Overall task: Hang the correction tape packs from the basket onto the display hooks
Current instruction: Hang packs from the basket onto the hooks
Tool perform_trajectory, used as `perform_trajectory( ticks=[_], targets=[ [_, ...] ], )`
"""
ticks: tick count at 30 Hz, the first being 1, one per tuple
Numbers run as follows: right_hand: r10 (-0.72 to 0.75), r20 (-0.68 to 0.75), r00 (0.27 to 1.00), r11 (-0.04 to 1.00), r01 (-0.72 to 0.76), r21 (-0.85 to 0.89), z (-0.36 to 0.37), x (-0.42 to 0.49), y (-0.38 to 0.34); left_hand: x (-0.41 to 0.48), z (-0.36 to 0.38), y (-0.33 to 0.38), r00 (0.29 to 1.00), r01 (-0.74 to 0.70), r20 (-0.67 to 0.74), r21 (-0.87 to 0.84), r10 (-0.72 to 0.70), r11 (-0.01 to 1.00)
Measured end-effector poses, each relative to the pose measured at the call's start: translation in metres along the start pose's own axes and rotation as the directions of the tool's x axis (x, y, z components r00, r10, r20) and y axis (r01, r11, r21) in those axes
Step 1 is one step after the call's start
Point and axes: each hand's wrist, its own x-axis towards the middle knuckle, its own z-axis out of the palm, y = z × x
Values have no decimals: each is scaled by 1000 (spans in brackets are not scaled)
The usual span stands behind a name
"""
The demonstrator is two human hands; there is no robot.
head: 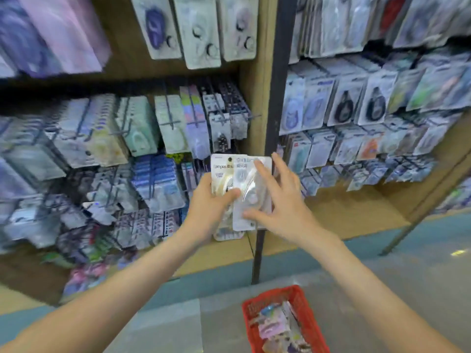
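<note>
You are holding a small fan of correction tape packs [221, 171] upright, just in front of the black post [279, 98]. Your left hand [209, 210] is gripping them from the left side, with the thumb lying across the front and the fingers curling behind. Your right hand [283, 200] is resting on the frontmost pack [251, 189] with its fingers spread wide and nearly straight. The forefinger is touching the upper part and the thumb is lying near the lower edge, a flat touch rather than a grasp. The wire hooks [169, 121] to the left of the post are carrying rows of other goods, too blurred to tell apart. The red basket [274, 295] is sitting on the floor [382, 289] below your hands, with more packs [276, 324] lying in it.
</note>
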Motion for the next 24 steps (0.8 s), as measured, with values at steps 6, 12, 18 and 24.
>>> perform_trajectory(
  ticks=[6, 12, 18, 24],
  targets=[
    [-647, 13, 762, 659, 568, -492, -14, 72, -58, 5, -108, 67, 995, -86, -41, 67, 89, 994],
    [-841, -96, 532, 498, 691, -524, -2, 157, -145, 24, -210, 119, 980, -197, 11, -45, 197, 979],
    [-699, -423, 577, 715, 582, -387, -9, 236, -227, 57, -330, 172, 921, -390, -75, -191, 383, 901],
    [-491, -669, 558, 840, 507, -194, -16, 296, -307, 84, -403, 216, 832, -553, -184, -188, 524, 812]
  ],
)
